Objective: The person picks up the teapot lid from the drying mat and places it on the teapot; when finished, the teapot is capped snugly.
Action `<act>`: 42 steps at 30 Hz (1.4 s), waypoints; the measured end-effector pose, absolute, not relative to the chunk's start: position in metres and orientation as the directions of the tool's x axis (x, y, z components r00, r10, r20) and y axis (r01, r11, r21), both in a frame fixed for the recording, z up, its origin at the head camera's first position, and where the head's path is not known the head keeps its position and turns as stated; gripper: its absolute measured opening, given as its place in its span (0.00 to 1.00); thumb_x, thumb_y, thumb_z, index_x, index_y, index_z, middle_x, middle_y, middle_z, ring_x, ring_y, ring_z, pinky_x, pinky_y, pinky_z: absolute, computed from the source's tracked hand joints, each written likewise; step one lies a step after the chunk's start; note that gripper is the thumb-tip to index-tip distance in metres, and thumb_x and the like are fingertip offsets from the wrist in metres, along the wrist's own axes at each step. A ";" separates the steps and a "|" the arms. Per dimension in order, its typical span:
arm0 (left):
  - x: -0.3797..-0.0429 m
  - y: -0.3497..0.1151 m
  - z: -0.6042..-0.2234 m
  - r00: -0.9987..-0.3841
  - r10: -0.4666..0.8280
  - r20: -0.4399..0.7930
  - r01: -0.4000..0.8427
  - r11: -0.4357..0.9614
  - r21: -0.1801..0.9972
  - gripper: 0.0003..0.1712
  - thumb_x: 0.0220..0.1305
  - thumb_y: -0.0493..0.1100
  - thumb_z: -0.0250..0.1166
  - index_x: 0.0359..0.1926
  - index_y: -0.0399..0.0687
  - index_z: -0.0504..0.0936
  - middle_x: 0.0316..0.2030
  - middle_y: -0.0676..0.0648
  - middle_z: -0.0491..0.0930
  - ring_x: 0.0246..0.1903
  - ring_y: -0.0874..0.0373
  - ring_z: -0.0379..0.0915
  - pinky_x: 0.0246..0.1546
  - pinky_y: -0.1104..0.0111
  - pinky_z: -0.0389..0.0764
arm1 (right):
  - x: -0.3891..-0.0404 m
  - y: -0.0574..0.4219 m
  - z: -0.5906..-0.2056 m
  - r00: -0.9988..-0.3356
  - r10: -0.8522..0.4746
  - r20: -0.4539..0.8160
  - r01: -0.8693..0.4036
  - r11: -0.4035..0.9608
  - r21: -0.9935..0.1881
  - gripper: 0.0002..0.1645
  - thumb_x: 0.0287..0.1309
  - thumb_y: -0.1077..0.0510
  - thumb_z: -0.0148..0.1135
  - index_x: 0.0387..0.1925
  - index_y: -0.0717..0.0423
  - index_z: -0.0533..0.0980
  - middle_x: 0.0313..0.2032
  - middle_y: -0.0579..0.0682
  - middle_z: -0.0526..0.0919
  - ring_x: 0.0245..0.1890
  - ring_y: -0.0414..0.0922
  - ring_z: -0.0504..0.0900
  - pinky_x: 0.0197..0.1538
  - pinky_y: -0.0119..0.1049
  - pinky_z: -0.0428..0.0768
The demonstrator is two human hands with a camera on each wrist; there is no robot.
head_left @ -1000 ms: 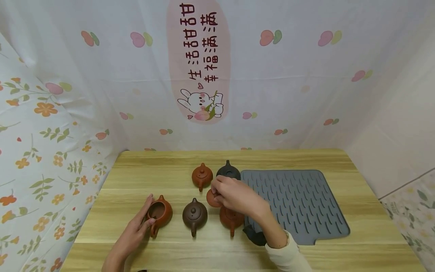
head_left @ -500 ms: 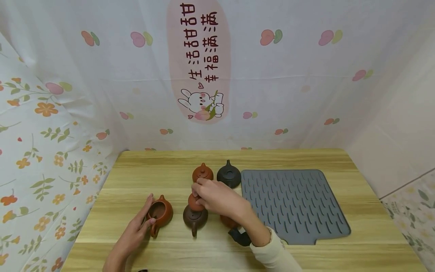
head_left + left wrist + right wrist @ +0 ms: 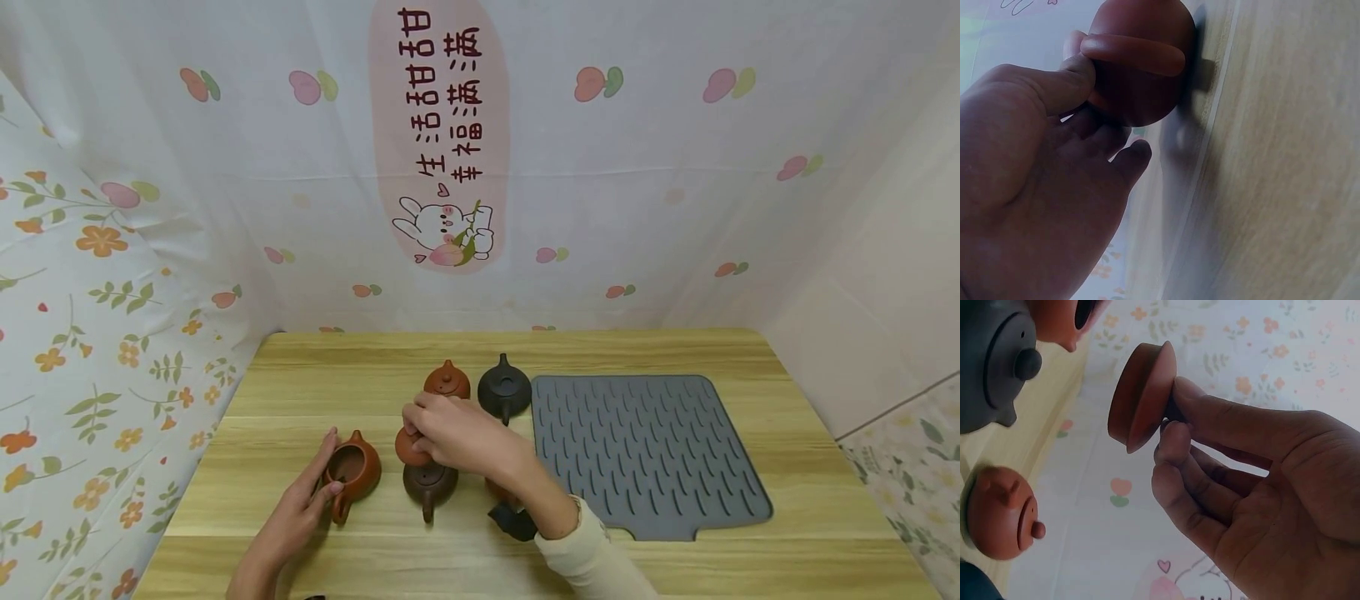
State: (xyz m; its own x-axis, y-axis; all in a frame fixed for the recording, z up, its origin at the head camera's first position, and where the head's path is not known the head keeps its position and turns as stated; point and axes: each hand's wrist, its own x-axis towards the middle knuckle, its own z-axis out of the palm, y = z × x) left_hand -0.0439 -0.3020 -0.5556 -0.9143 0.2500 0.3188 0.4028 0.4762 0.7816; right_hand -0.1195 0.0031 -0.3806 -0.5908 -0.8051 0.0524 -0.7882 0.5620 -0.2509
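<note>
At the left of the table in the head view, my left hand (image 3: pixel 296 507) holds a lidless reddish-brown teapot (image 3: pixel 365 478), thumb at the rim and fingers along its far side. The teapot stands upright, its round opening facing up and its handle toward me. My right hand (image 3: pixel 468 435) pinches a reddish-brown teapot lid (image 3: pixel 409 448) by its knob, in the air above the far side of a dark brown teapot (image 3: pixel 430 492). In the right wrist view the lid (image 3: pixel 1141 397) is tilted on edge, its inner rim facing away from the palm.
Behind the right hand stand an orange-brown teapot (image 3: pixel 447 380) and a black teapot (image 3: pixel 505 389). Another reddish teapot (image 3: pixel 498 490) is mostly hidden by the right forearm. A grey ridged mat (image 3: pixel 652 450) lies on the table's right side. Patterned cloth (image 3: pixel 300 208) hangs behind.
My right hand has carried the lid leftward from near the right-hand reddish teapot, over the dark brown teapot, toward the lidless one. The left hand and its teapot have stayed put.
</note>
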 end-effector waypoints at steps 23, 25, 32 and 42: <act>-0.042 -0.299 -0.547 -0.919 0.248 0.305 0.389 0.463 0.796 0.44 0.80 0.28 0.59 0.89 0.39 0.51 0.86 0.34 0.52 0.76 0.90 0.43 0.68 0.93 0.51 | -0.122 -0.037 -0.387 -0.530 -0.848 0.026 -0.833 0.514 -0.204 0.03 0.78 0.58 0.69 0.47 0.52 0.84 0.40 0.45 0.81 0.33 0.34 0.73 0.33 0.22 0.69; -0.045 -0.302 -0.555 -0.911 0.262 0.317 0.407 0.459 0.790 0.44 0.81 0.29 0.59 0.89 0.41 0.50 0.88 0.44 0.51 0.77 0.89 0.42 0.68 0.93 0.51 | -0.122 -0.042 -0.387 -0.519 -0.854 0.025 -0.842 0.506 -0.188 0.03 0.78 0.58 0.69 0.48 0.51 0.84 0.41 0.45 0.82 0.34 0.34 0.75 0.34 0.22 0.70; -0.041 -0.293 -0.539 -0.903 0.262 0.341 0.426 0.430 0.796 0.42 0.81 0.30 0.58 0.88 0.37 0.52 0.79 0.18 0.53 0.77 0.88 0.44 0.69 0.93 0.52 | -0.122 -0.056 -0.391 -0.505 -0.863 0.009 -0.854 0.498 -0.150 0.06 0.76 0.55 0.71 0.50 0.50 0.85 0.41 0.44 0.83 0.35 0.34 0.78 0.34 0.23 0.72; -0.042 -0.296 -0.545 -0.894 0.268 0.359 0.444 0.419 0.792 0.42 0.83 0.35 0.58 0.89 0.42 0.51 0.88 0.56 0.50 0.76 0.88 0.45 0.69 0.93 0.52 | -0.128 -0.074 -0.398 -0.504 -0.864 0.003 -0.848 0.494 -0.193 0.02 0.78 0.59 0.69 0.45 0.50 0.82 0.40 0.44 0.81 0.34 0.35 0.74 0.35 0.22 0.70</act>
State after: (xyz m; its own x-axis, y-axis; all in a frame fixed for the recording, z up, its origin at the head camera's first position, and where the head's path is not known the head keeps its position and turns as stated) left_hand -0.0415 -0.2959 -0.5448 -0.8940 0.2682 0.3589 0.4437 0.4190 0.7922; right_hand -0.1275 -0.0744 -0.3983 -0.5036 -0.8639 0.0028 -0.8480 0.4937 -0.1927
